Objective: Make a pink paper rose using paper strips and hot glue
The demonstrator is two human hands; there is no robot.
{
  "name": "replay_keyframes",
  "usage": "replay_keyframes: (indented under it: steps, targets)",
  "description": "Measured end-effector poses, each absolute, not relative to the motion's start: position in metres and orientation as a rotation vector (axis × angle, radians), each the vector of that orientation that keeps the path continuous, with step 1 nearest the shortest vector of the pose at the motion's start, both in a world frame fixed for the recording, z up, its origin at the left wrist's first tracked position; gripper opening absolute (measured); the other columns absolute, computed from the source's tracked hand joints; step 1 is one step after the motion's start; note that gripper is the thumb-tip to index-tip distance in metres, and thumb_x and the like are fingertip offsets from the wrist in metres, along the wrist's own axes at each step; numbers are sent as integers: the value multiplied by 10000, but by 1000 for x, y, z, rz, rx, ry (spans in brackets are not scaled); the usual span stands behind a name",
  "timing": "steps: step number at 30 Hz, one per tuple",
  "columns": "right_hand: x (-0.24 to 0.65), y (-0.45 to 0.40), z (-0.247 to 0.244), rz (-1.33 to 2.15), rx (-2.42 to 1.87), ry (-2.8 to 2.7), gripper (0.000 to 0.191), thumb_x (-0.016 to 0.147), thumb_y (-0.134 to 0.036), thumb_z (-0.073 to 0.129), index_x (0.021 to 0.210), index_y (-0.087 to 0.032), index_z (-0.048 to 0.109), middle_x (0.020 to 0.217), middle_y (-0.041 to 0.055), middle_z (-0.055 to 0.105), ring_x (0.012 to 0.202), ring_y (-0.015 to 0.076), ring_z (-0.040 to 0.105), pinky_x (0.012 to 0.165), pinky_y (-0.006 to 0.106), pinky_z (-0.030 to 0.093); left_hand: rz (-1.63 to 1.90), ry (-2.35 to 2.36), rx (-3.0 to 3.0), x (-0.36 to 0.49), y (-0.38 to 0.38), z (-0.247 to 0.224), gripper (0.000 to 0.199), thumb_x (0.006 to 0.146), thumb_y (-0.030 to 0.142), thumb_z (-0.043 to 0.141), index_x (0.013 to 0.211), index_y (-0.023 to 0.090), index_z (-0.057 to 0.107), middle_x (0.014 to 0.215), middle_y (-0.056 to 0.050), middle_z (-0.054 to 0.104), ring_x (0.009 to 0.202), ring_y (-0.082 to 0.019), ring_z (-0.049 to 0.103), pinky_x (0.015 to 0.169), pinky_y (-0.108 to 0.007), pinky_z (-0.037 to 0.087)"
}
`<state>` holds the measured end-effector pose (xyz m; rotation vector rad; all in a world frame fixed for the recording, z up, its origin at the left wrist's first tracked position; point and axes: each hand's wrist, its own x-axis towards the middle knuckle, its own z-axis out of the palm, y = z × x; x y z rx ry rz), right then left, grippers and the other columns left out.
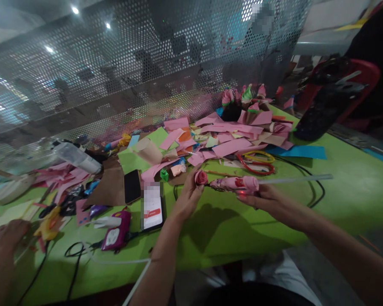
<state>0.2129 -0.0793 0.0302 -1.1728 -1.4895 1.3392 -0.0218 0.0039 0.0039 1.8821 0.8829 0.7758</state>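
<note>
My left hand (pixel 189 196) is closed round a small pink rolled paper flower (pixel 201 177), its spiral facing up. Held level in my right hand (pixel 264 199) is a pink hot glue gun (pixel 234 185) with a red light glowing on it. A long translucent glue stick (pixel 296 179) pokes out of its back end to the right. The gun's nozzle points left and sits close to the flower; whether they touch I cannot tell. Just behind the gun lie scissors with red and yellow handles (pixel 257 162) and a thin brown stick (pixel 221 174).
Pink paper strips (pixel 232 144) heap at the back, near paper ice-cream shapes (pixel 247 95). Left are a lit phone (pixel 152 206), a dark phone (pixel 132 187), a purple glue gun (pixel 116 231) and another person's hand (pixel 6 240). A dark bottle (pixel 322 106) stands at right; perforated metal (pixel 130 63) backs the green table.
</note>
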Motion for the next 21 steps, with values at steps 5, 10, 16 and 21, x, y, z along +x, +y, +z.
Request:
replay_keyframes:
  steps: [5, 10, 16, 21]
  targets:
    - [214, -79, 32, 1310, -1178, -1514, 447, 873, -513, 631, 1262, -296, 668, 1235, 46, 704, 1188, 317, 620, 1038, 502, 482, 766, 891, 1904, -23, 4, 4, 598, 960, 451, 432, 1509, 244, 316, 1600, -76, 324, 1498, -274, 230, 1229, -433, 170]
    - [213, -78, 35, 1282, -1199, -1519, 453, 871, -524, 624, 1243, -271, 684, 1249, 70, 699, 1190, 331, 618, 1036, 509, 482, 756, 912, 1904, -23, 3, 6, 610, 958, 475, 426, 1509, 235, 319, 1611, -81, 305, 1508, -285, 205, 1231, -438, 166]
    - [214, -80, 40, 1279, -1246, -1532, 481, 871, -537, 614, 1257, -258, 681, 1268, 63, 694, 1177, 338, 625, 1029, 496, 484, 779, 880, 1883, -23, 4, 4, 604, 959, 479, 429, 1508, 249, 322, 1620, -65, 293, 1507, -285, 212, 1232, -439, 170]
    - [215, -80, 40, 1324, -1258, -1513, 484, 873, -533, 611, 1276, -270, 665, 1329, 37, 659, 1225, 338, 593, 1065, 496, 451, 813, 841, 1879, -22, 4, 3, 605, 958, 477, 432, 1506, 242, 329, 1613, -68, 310, 1502, -291, 227, 1234, -445, 167]
